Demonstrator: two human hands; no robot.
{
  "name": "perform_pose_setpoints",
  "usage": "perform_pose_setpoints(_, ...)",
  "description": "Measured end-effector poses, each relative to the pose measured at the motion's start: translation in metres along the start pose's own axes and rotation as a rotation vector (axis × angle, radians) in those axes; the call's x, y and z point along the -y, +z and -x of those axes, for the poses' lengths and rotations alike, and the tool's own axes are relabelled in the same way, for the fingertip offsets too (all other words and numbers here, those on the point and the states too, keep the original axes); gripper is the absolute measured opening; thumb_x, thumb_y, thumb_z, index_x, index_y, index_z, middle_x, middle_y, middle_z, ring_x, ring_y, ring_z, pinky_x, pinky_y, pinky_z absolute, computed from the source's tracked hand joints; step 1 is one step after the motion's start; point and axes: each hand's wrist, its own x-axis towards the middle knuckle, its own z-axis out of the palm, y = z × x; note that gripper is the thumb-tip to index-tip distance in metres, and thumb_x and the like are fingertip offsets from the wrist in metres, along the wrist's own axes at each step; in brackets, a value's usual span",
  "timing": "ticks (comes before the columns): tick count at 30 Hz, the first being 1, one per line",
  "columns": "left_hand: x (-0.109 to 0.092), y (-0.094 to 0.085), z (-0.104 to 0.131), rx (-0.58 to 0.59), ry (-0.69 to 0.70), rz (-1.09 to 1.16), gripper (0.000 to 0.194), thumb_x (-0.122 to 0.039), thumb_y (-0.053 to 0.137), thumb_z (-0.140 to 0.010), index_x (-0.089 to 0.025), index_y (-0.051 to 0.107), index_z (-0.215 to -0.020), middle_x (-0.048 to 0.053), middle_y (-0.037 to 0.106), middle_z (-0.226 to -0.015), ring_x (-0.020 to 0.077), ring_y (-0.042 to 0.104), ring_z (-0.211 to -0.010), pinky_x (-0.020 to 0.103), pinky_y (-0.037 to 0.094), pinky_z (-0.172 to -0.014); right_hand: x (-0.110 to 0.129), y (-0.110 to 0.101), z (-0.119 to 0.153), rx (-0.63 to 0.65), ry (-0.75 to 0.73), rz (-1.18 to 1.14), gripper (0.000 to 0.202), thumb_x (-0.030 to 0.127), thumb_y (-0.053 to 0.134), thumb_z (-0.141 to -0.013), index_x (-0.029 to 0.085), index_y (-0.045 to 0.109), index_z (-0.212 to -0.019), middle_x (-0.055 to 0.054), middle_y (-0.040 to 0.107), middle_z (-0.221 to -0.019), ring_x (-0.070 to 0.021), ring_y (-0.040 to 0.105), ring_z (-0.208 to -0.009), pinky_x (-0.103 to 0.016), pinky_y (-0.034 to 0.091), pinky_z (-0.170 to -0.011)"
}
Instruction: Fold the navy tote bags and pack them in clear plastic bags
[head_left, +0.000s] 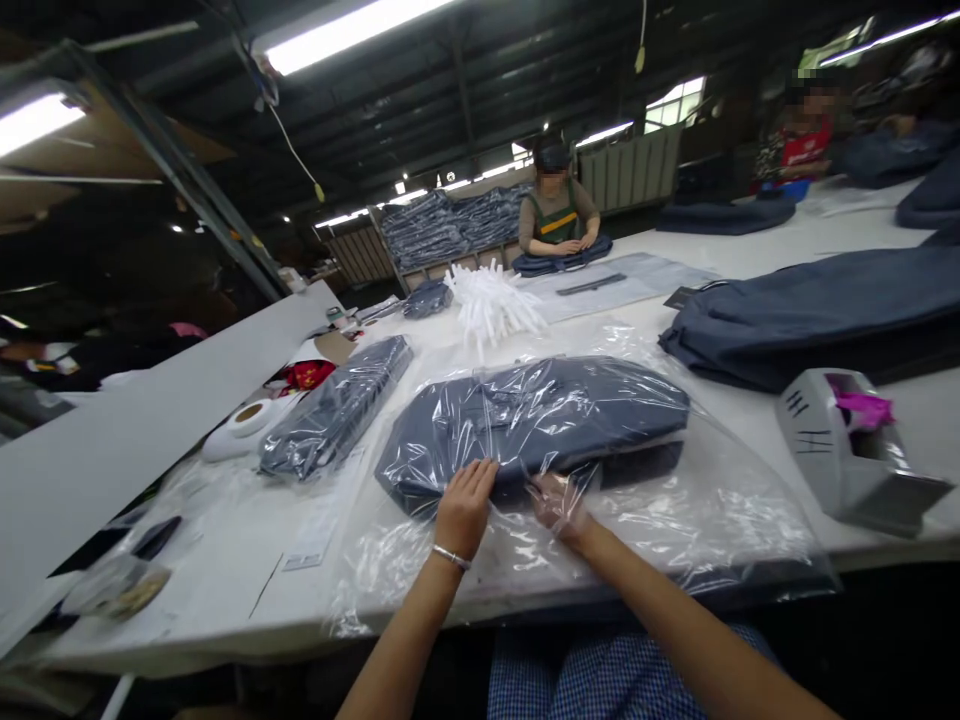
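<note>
In front of me a folded dark-blue garment [555, 405] lies inside a large clear plastic bag [720, 515], whose loose end spreads toward the table's front edge. My left hand [465, 500], with a bracelet at the wrist, rests on the garment's near edge on top of the film, fingers stretched out. Clear film covers my right hand [559, 500], which reaches into the bag. Its fingers curl at the garment's near edge and seem to grip it; the fingertips are partly hidden.
A wrapped garment [337, 405] lies left, near a white roll [247, 418]. Behind are white strips [491, 300]. To the right stand a grey tape dispenser [855, 450] and dark-blue garments [825, 310]. A co-worker [559, 210] handles dark fabric across the table; another person is farther right.
</note>
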Motion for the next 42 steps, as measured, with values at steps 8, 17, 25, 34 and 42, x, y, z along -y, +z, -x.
perform_pose_setpoints(8,-0.015,0.016,0.031,-0.112,0.031,-0.081,0.069,-0.005,0.028,-0.091,-0.027,0.01,-0.155,0.004,0.028,-0.158,0.0225,0.018,-0.148,0.052,0.02,-0.123,0.008,-0.094,0.075,-0.216,-0.223,0.08,0.018,0.017,0.055,-0.094,0.022,0.066,-0.107,-0.008,0.072,-0.1,-0.0225,0.065,-0.099,-0.042,0.052,-0.094)
perform_pose_setpoints(17,-0.012,0.022,0.027,-0.264,0.109,-0.131,0.063,-0.005,0.038,-0.091,-0.021,0.028,-0.151,0.009,0.04,-0.152,0.0262,0.032,-0.143,0.053,0.027,-0.118,-0.025,-0.134,0.062,-0.352,-0.206,0.43,0.06,0.013,0.06,-0.09,0.024,0.04,-0.146,-0.012,0.054,-0.139,-0.0308,0.049,-0.129,-0.059,0.035,-0.11)
perform_pose_setpoints(25,0.007,0.011,0.055,-0.286,0.266,-0.191,0.065,0.008,0.032,-0.085,-0.017,0.04,-0.145,0.009,0.044,-0.15,0.0249,0.036,-0.142,0.048,0.04,-0.113,-0.082,-0.18,0.106,0.082,-0.37,0.336,0.048,0.003,0.045,-0.091,0.025,0.06,-0.131,-0.007,0.068,-0.097,-0.0203,0.059,-0.089,-0.035,0.055,-0.081)
perform_pose_setpoints(34,-0.001,0.031,0.078,-0.281,0.271,-0.165,0.06,0.009,0.034,-0.082,-0.012,0.052,-0.136,0.01,0.053,-0.143,0.0251,0.043,-0.137,0.042,0.052,-0.104,-0.005,-0.2,0.045,0.253,-0.323,0.221,0.029,0.03,0.06,-0.092,0.024,0.066,-0.12,-0.005,0.073,-0.106,-0.0208,0.067,-0.093,-0.034,0.053,-0.081)
perform_pose_setpoints(42,-0.018,0.004,0.079,-0.184,0.169,0.012,0.048,-0.004,0.045,-0.084,-0.015,0.057,-0.129,0.01,0.064,-0.13,0.0227,0.061,-0.119,0.037,0.056,-0.098,-0.02,-0.112,-0.069,0.06,-0.371,0.446,0.053,0.047,0.05,-0.096,0.02,0.049,-0.141,-0.012,0.047,-0.147,-0.0307,0.04,-0.138,-0.054,0.027,-0.114)
